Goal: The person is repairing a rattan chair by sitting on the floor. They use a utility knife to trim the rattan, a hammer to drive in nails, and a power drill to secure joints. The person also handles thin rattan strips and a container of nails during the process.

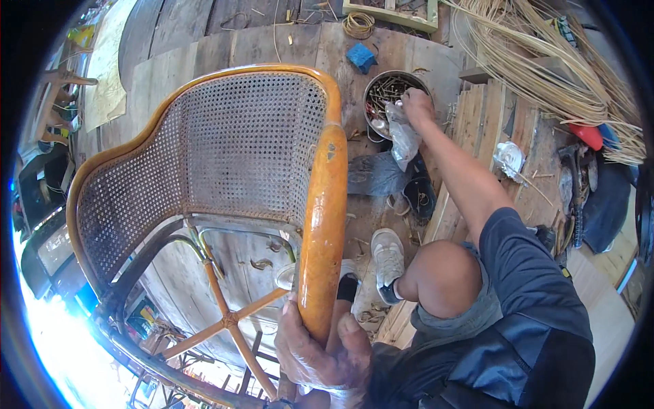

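A rattan armchair (323,204) stands tilted in front of me, with a glossy orange-brown frame, a woven cane back (238,136) and an open seat frame. My left hand (320,358) is closed around the lower end of its near armrest. My right arm reaches far forward to a round metal pot (368,92) full of nails or screws (392,88). Over its rim, my right hand (417,105) has bent fingers pressed together; what they hold is hidden. A clear plastic bag (405,140) hangs over the pot's near side, right beside that hand.
A blue block (361,58) and a coil of cane (358,26) lie beyond the pot. Long rattan strands (545,61) spread across the far right, near wooden planks (470,129) and a white roll (509,158). A dark cloth (375,174) lies below the pot. My shoe (387,255) rests on the floorboards.
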Tool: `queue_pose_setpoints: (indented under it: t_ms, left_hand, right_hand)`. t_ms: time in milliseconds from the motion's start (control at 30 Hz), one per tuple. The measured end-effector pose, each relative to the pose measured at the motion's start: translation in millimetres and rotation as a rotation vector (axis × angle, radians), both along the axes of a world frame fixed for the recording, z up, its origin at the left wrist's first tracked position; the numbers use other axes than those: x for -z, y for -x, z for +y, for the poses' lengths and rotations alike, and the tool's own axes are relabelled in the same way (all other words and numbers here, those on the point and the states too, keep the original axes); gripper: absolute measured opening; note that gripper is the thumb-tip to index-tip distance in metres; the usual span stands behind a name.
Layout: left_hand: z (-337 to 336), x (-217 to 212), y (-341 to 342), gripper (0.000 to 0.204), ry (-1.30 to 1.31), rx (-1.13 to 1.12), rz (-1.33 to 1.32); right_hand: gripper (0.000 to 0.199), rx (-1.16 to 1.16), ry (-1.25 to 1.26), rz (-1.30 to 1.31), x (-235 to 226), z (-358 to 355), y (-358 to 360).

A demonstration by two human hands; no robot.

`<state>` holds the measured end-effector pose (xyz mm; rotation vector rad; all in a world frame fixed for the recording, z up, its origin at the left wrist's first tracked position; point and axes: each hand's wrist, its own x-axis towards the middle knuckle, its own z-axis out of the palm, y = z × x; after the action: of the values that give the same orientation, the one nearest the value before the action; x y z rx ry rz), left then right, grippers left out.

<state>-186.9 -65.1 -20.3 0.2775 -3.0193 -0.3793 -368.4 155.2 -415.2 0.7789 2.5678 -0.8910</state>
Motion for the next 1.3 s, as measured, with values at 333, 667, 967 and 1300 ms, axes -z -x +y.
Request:
queue_pose_setpoints:
  t_ms: [333, 667, 967, 1300]
  left_hand:
    - [-1.2, -0.9, 0.0, 0.054, 0.026, 0.014, -0.04]
    - [-0.8, -1.1, -1.3, 0.054, 0.018, 0.008, -0.047]
    - [-0.7, 0.5, -1.7, 0.053, -0.021, -0.004, -0.016]
    - [9.9, -3.9, 1.1, 0.052, 0.012, -0.104, -0.06]
  right_hand:
    - [0.036, -0.015, -0.02, -0.015, 15.0, 12.1, 3.4]
    - [0.047, -0.012, -0.054, -0.004, 17.3, 4.6, 11.5]
    - [0.027, -0.091, 0.261, 0.048, 14.7, 7.0, 7.1]
    - [0.026, -0.326, 0.08, 0.285, -19.6, -32.6, -57.6]
